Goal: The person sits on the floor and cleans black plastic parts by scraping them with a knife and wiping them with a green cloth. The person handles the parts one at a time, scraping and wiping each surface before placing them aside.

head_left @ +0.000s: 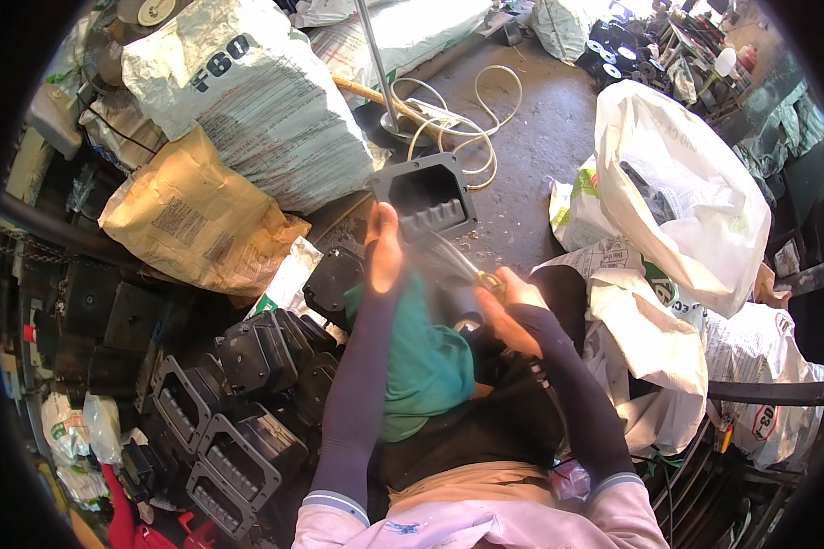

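Left hand [384,249] grips the dark grey moulded plastic housing [428,195] by its lower-left rim, fingers closed around the edge, thumb side toward the viewer. The housing sits at 12 o'clock from the hands, tilted up, open hollow facing the camera, ribbed slots along its lower lip. Right hand [508,306] is closed on the yellow handles of a pair of scissors [467,268]; the blades run toward 10 o'clock and reach the housing's lower edge, blurred, so exact contact can't be told.

Handling, as judged: the housing looks rigid, thick-walled, moderately light for its bulk, not fragile; matte surface, so little slip. The rim or flange is the sensible hold, as the left hand has it; the ribbed lip is a second option.

A teal cloth [426,361] lies over the lap below the hands. At 8 o'clock a pile of similar black housings [238,421] lies on the floor. Brown paper sack [192,220] at 10 o'clock, white woven sack [687,183] at 2 o'clock, a coiled white hose [471,119] on the concrete past the housing.
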`<action>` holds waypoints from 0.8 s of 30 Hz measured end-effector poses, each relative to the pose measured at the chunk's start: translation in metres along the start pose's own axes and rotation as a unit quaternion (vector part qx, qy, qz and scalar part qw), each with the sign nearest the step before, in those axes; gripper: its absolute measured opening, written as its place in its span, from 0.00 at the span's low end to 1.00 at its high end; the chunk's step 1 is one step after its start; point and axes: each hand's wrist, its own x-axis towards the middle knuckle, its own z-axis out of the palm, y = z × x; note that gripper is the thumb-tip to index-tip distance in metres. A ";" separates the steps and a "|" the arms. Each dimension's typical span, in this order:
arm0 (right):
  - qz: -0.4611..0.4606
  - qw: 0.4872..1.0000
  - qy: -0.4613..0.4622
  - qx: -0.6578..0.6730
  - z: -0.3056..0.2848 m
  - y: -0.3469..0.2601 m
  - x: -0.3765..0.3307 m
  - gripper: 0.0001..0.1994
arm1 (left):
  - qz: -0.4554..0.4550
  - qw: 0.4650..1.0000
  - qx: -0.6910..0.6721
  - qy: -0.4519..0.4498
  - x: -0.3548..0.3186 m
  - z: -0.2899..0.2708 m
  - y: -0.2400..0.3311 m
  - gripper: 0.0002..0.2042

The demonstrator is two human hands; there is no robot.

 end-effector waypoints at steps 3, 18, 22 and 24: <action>0.053 0.997 -0.048 -0.035 0.003 -0.012 -0.005 0.20 | 0.046 0.996 -0.073 0.005 0.010 -0.005 -0.014 0.24; -0.025 0.998 -0.021 -0.049 0.018 -0.033 0.002 0.17 | -0.089 0.973 -0.214 -0.021 -0.010 0.012 0.032 0.26; -0.083 0.995 0.007 -0.063 0.027 -0.028 0.003 0.18 | -0.086 0.970 -0.225 -0.032 -0.009 0.014 0.043 0.26; -0.081 0.994 -0.010 -0.072 0.024 -0.023 -0.001 0.19 | -0.131 0.959 -0.249 0.017 -0.001 0.011 0.036 0.25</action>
